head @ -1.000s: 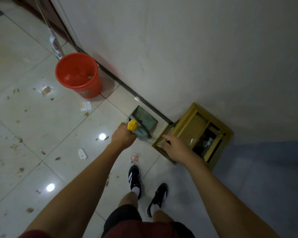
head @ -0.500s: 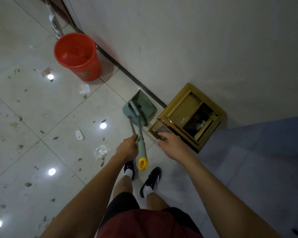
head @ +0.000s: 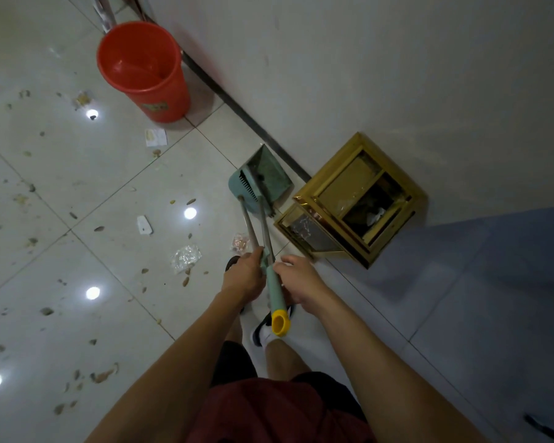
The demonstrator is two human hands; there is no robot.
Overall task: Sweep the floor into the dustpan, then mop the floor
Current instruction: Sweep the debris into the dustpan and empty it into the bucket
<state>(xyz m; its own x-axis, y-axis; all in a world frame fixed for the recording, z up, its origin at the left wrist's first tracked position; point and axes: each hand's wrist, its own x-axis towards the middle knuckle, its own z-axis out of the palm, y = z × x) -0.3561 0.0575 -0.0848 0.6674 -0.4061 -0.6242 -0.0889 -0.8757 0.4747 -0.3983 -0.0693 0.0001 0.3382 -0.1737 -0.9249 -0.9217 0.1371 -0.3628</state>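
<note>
The left hand [head: 243,276] is curled round the 2 thin metal shafts that rise from the dustpan [head: 263,180], gripping them where the teal grip of the broom handle [head: 274,292] begins. The right hand [head: 298,282] sits just beside that teal grip on its other side, fingers loosely bent and spread; it appears to touch the handle, but whether it grips it cannot be told. The handle's yellow end cap [head: 280,322] points back toward the person, below and between both hands. The teal dustpan stands on the tiled floor [head: 77,251] straight ahead of the left hand, at the foot of the wall [head: 365,75], with a comb of dark teeth showing along its near rim. Just beyond the right hand, to its right, a gold-framed waste bin [head: 355,199] stands against the wall with crumpled litter visible in its open top. Far ahead of the left hand and to its left, an orange bucket [head: 144,71] stands near the wall. Left of the left hand the tiles are littered: a crumpled clear wrapper [head: 186,257], a small white paper scrap [head: 144,225], a pinkish wrapper [head: 240,243] close to the shafts, and many brown shell-like bits. A larger paper scrap [head: 155,137] lies near the bucket's base. Beneath the hands are dark shoes with white socks.
</note>
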